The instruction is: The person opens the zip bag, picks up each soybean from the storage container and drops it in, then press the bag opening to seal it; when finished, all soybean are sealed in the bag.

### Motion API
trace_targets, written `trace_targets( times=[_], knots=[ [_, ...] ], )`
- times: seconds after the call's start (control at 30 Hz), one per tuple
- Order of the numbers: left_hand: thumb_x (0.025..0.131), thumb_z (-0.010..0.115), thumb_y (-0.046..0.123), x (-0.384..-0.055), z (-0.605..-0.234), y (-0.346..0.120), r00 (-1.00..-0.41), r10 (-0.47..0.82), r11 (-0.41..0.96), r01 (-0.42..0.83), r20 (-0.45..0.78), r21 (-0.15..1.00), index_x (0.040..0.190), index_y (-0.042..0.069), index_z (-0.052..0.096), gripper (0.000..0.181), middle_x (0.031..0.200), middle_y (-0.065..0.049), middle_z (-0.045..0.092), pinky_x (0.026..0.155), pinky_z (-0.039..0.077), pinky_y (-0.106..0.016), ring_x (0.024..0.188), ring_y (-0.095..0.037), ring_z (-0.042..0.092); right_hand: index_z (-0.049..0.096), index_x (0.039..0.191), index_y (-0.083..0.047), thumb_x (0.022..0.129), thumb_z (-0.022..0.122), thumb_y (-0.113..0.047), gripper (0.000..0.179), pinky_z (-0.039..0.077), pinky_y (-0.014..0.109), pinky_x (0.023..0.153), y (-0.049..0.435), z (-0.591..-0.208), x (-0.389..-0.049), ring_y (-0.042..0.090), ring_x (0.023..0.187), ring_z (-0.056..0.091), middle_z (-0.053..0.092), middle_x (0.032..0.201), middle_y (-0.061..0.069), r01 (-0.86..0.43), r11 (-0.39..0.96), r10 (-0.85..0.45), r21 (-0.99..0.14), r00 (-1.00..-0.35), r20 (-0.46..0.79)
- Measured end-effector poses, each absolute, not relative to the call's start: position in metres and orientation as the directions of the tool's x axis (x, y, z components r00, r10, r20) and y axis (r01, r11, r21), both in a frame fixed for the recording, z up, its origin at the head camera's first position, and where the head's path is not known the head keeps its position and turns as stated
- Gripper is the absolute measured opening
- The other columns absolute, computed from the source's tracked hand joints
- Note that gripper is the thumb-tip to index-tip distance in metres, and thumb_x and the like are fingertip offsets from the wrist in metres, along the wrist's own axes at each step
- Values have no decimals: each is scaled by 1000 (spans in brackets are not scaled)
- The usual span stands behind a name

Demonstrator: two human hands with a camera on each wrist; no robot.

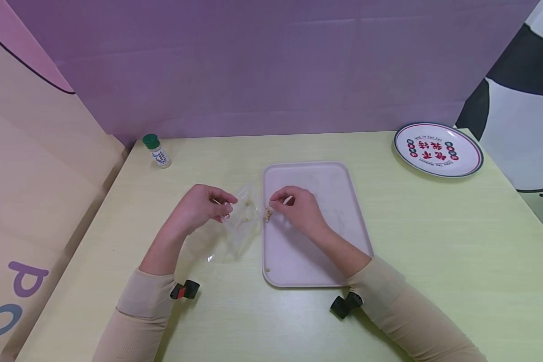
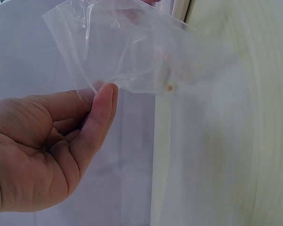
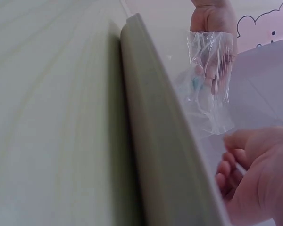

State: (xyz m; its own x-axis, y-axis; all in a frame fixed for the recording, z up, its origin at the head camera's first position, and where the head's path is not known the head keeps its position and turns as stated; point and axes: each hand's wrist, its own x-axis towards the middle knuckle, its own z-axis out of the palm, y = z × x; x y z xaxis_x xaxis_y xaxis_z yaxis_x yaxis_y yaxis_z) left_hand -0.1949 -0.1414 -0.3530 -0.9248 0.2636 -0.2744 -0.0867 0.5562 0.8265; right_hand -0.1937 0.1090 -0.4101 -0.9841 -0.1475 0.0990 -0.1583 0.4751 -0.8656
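Observation:
My left hand (image 1: 203,203) pinches a clear plastic zip bag (image 1: 244,218) between thumb and fingers, left of the tray. A few small yellowish, bean-like bits show through the film in the left wrist view, one bean-like bit (image 2: 170,88) near its lower side. My right hand (image 1: 300,208) hovers over the left rim of a pale tray (image 1: 317,251), thumb and forefinger brought close together beside the bag. Whether they pinch anything I cannot tell. Right under those fingertips, a small cluster of bean-like bits (image 1: 268,215) lies along the tray's left edge.
A single bit (image 1: 267,270) lies in the tray's near left corner. At the table's back left stands a small green-capped bottle (image 1: 157,151). A white oval plate (image 1: 439,151) with red lettering lies at the back right. Behind the table hangs a purple cloth (image 1: 271,70).

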Motion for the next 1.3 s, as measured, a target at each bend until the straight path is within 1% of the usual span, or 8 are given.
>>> trace_targets(
  times=[0.13, 0.23, 0.33, 0.47, 0.63, 0.9, 1.3],
  knots=[
    [94, 70, 4, -195, -353, -143, -926, 268, 553, -77, -264, 830, 119, -1, 72, 26, 103, -14, 66, 85, 59, -44, 83, -24, 68, 77, 94, -8, 90, 76, -13, 6, 48, 27, 62, 110, -412, -194, 18, 76, 59, 66, 84, 1, -131, 518, -215, -845, -976, 19],
    [94, 70, 4, -196, -353, -143, -926, 268, 545, -83, -267, 834, 119, -2, 72, 26, 103, -14, 66, 85, 59, -45, 83, -24, 68, 77, 93, -8, 89, 77, -12, 6, 48, 27, 68, 111, -413, -195, 17, 78, 59, 67, 83, 0, -165, 559, -274, -812, -962, 7],
    [94, 70, 3, -196, -353, -143, -924, 269, 538, -88, -271, 838, 120, -2, 72, 26, 104, -14, 66, 86, 59, -45, 84, -24, 68, 78, 93, -9, 88, 78, -10, 5, 48, 28, 73, 111, -413, -195, 17, 80, 59, 68, 85, 0, -204, 590, -317, -781, -948, 9],
    [94, 70, 3, -196, -353, -143, -924, 272, 535, -86, -268, 840, 120, -2, 71, 26, 104, -14, 67, 86, 59, -45, 84, -24, 68, 79, 95, -10, 89, 77, -8, 7, 49, 30, 76, 110, -413, -196, 17, 82, 58, 68, 89, 0, -239, 608, -360, -757, -933, 6],
    [94, 70, 4, -195, -353, -143, -924, 271, 531, -92, -271, 842, 120, -2, 71, 26, 104, -14, 66, 85, 59, -44, 84, -24, 68, 80, 96, -10, 89, 75, -5, 10, 47, 29, 75, 110, -415, -196, 16, 81, 56, 67, 87, 0, -274, 617, -397, -737, -918, 9],
    [94, 70, 4, -195, -353, -143, -923, 270, 535, -93, -274, 840, 120, -2, 71, 26, 105, -14, 66, 84, 59, -42, 85, -25, 68, 80, 95, -10, 87, 76, -5, 10, 46, 28, 74, 110, -415, -195, 15, 79, 55, 64, 84, -1, -294, 622, -416, -725, -909, 12],
    [95, 70, 4, -196, -353, -142, -922, 262, 543, -103, -285, 833, 120, -2, 71, 26, 105, -14, 66, 85, 59, -44, 85, -24, 68, 78, 92, -10, 85, 77, -4, 9, 47, 28, 72, 110, -418, -196, 14, 76, 55, 62, 81, -2, -343, 620, -439, -705, -897, 50]
  ],
)
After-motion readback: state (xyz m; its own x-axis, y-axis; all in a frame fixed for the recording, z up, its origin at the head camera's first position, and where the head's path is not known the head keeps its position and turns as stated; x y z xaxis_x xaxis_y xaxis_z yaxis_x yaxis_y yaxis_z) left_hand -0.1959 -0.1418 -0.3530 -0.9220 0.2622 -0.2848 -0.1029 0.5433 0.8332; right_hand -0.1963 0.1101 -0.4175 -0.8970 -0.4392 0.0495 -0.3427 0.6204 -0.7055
